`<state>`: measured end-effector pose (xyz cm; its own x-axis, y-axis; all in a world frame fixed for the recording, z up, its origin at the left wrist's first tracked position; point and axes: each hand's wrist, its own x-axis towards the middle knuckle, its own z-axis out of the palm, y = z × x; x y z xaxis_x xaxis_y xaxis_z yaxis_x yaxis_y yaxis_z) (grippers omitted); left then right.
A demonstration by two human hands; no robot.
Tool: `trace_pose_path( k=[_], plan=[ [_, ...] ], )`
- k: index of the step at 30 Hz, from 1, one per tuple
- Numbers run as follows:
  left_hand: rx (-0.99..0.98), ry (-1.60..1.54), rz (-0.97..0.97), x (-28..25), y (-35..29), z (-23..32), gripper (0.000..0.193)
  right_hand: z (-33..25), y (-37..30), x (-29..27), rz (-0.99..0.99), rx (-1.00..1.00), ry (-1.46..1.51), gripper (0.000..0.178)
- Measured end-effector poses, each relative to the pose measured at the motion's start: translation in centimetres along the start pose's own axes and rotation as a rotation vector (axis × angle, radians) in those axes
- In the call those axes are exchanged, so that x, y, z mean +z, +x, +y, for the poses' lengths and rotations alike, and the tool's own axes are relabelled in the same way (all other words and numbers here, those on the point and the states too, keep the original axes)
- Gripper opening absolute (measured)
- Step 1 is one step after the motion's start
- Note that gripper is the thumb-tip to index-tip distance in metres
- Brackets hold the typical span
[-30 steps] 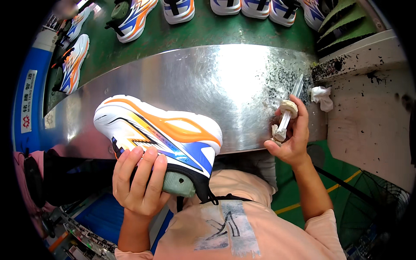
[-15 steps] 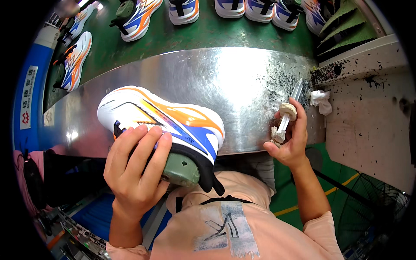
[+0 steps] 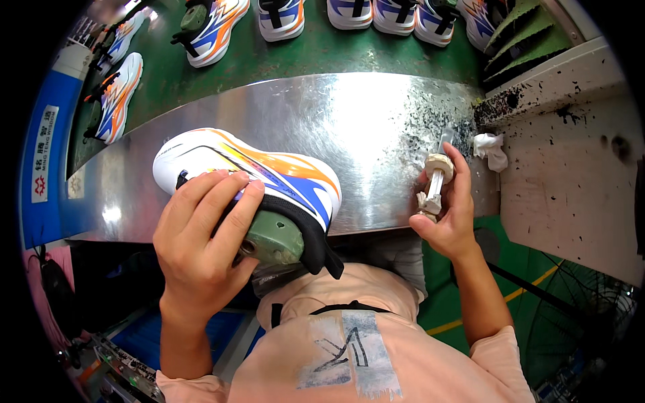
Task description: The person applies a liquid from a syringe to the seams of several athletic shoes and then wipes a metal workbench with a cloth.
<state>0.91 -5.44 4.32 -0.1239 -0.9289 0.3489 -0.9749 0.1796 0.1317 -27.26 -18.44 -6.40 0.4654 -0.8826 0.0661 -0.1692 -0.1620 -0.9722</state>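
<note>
My left hand (image 3: 205, 242) grips a running shoe (image 3: 295, 168) by its collar, the fingers curled over the upper. White, orange and blue, the shoe lies tilted above the metal tabletop's near edge, toe to the left. A green shoe last (image 3: 279, 236) fills its opening, and a black pull tab (image 3: 334, 265) sticks out at the heel. Off to the right, my right hand (image 3: 458, 215) is closed around a clear syringe (image 3: 436, 181) crusted with off-white dried material. Its narrow end points away from me, apart from the shoe; part of it is blurred against the bright metal.
The metal tabletop (image 3: 269, 107) carries dark smears near its right end. A crumpled white tissue (image 3: 491, 151) lies beside the beige machine housing (image 3: 564, 174). Beyond, similar shoes (image 3: 281, 20) stand on a green surface (image 3: 302, 57). Green ragged flaps (image 3: 521, 40) hang at the far right.
The shoe has shifted slightly up and turned in my left hand, showing more of the last's end. My right hand has tilted the syringe a little, within the same grasp.
</note>
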Motion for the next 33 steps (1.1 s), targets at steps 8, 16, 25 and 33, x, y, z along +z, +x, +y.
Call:
trace_pose_path(
  k=[8, 16, 25, 33],
  plan=[
    [-0.114, -0.427, -0.164, -1.6, 1.3, -2.0, 0.075, -3.8, -3.2, -0.4, -0.147, 0.242, 0.256, 0.105],
    [0.045, -0.145, -0.063, -0.5, 1.6, -1.9, 0.056, -4.4, -2.2, 0.2, -0.106, 0.228, 0.362, 0.102],
    [0.054, -0.116, 0.154, 0.4, -2.2, -0.6, 0.025, -4.8, -3.0, 0.0, -0.163, 0.235, 0.153, 0.104],
    [0.072, -0.055, 0.202, 1.1, -4.2, -0.1, 0.013, -5.1, -2.5, -0.2, -0.136, 0.275, 0.067, 0.101]
  ],
)
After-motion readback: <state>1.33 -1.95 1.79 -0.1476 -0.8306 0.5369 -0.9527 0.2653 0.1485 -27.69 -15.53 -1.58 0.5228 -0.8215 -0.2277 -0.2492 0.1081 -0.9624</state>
